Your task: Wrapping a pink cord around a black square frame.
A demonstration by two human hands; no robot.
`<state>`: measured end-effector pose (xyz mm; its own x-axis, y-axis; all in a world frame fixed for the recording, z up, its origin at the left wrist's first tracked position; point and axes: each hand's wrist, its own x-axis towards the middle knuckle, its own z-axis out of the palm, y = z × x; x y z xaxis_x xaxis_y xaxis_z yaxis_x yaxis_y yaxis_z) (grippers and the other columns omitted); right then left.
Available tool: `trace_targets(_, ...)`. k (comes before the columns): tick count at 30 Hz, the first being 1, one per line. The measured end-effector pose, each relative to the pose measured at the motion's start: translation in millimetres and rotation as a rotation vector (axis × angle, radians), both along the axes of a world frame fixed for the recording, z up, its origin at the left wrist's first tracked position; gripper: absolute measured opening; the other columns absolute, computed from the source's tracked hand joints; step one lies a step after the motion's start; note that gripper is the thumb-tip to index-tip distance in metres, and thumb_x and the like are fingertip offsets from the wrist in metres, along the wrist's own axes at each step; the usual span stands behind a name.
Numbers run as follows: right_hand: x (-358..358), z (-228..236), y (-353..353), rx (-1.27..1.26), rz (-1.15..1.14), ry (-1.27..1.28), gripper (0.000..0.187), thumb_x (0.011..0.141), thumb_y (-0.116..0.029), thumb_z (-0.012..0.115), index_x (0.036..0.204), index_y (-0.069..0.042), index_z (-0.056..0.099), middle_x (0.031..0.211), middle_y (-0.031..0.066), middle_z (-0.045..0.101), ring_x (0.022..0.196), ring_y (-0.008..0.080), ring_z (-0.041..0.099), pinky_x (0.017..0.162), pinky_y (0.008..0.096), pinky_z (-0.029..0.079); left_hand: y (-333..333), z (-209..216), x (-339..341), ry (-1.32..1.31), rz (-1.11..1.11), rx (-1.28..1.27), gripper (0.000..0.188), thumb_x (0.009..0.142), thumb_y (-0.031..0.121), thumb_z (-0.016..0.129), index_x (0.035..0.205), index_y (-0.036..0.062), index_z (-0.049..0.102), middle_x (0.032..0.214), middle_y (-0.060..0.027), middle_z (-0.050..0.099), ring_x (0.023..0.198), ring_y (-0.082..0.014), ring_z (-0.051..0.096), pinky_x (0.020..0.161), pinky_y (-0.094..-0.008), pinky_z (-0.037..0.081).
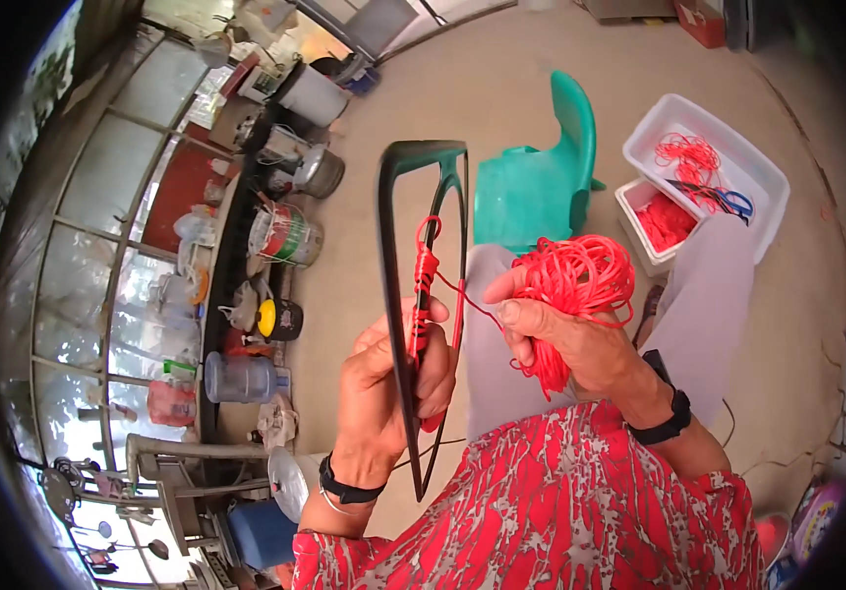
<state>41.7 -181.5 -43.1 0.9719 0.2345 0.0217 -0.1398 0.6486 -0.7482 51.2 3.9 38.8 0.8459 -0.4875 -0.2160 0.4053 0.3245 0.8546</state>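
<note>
My left hand [369, 388] is closed around the bars of a thin black frame [389, 246], which stands upright before me. Tight turns of red cord [425, 270] wrap one of its inner bars, with a small loop at their upper end. More red shows along another bar near my fingers. A loose bundle of red cord [585, 275] is gripped in my right hand [580, 344], to the right of the frame. One strand runs from the wrapped bar across to my right fingers. What the frame belongs to cannot be told.
A green plastic chair [526, 197] stands ahead. To its right, a white tub [775, 192] holds red cord and blue-handled scissors [735, 203], beside a smaller white box [651, 261] of red material. Along the left are pots, buckets and a large water bottle [239, 379].
</note>
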Motion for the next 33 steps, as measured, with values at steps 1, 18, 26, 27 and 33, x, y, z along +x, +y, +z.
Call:
trace_targets(1, 0, 8, 0, -0.038, 0.007, -0.012, 0.02, 0.091, -0.016, 0.058, 0.104, 0.0, 0.057, 0.068, 0.0021, 0.054, 0.057, 0.0088, 0.052, 0.053, 0.0234, 0.044, 0, 5, -1, -0.023, 0.001, -0.002, 0.026, 0.094, 0.02, 0.049, 0.108, -0.0017, 0.047, 0.051, -0.0049, 0.038, 0.04, -0.0143, 0.032, 0.036, -0.0278, 0.025)
trace_targets(18, -14, 51, 5, -0.092, 0.014, -0.296, 0.021, 0.089, -0.017, 0.063, 0.105, -0.004, 0.062, 0.064, -0.0029, 0.052, 0.056, 0.0046, 0.048, 0.05, 0.0216, 0.039, -12, 41, -12, -0.114, 0.021, -0.115, 0.026, 0.098, 0.016, 0.038, 0.112, -0.0021, 0.049, 0.053, -0.007, 0.041, 0.039, -0.015, 0.037, 0.035, -0.0262, 0.028)
trace_targets(26, -9, 49, 11, -0.117, -0.112, -0.25, 0.016, 0.086, -0.02, 0.068, 0.09, -0.005, 0.063, 0.066, -0.0014, 0.055, 0.057, 0.005, 0.05, 0.05, 0.0218, 0.04, -15, 27, -16, 0.086, -0.017, -0.222, 0.031, 0.099, 0.015, 0.032, 0.122, -0.0007, 0.045, 0.052, -0.0082, 0.041, 0.036, -0.0163, 0.036, 0.032, -0.027, 0.027)
trace_targets(27, -9, 48, 13, -0.098, -0.113, -0.241, 0.015, 0.085, -0.018, 0.07, 0.088, -0.005, 0.063, 0.068, -0.0012, 0.056, 0.057, 0.0046, 0.05, 0.05, 0.0217, 0.041, -14, 22, -15, 0.08, -0.054, -0.227, 0.03, 0.098, 0.014, 0.032, 0.123, -0.0002, 0.043, 0.052, -0.0081, 0.041, 0.036, -0.0164, 0.036, 0.032, -0.027, 0.027)
trace_targets(33, -4, 42, 13, -0.079, 0.015, -0.103, 0.015, 0.083, -0.016, 0.072, 0.082, -0.006, 0.062, 0.071, -0.0019, 0.057, 0.057, 0.0029, 0.048, 0.047, 0.0204, 0.039, -12, 10, -17, 0.119, -0.059, -0.18, 0.031, 0.098, 0.013, 0.03, 0.127, 0.0066, 0.038, 0.052, -0.0076, 0.04, 0.038, -0.017, 0.038, 0.034, -0.0265, 0.029)
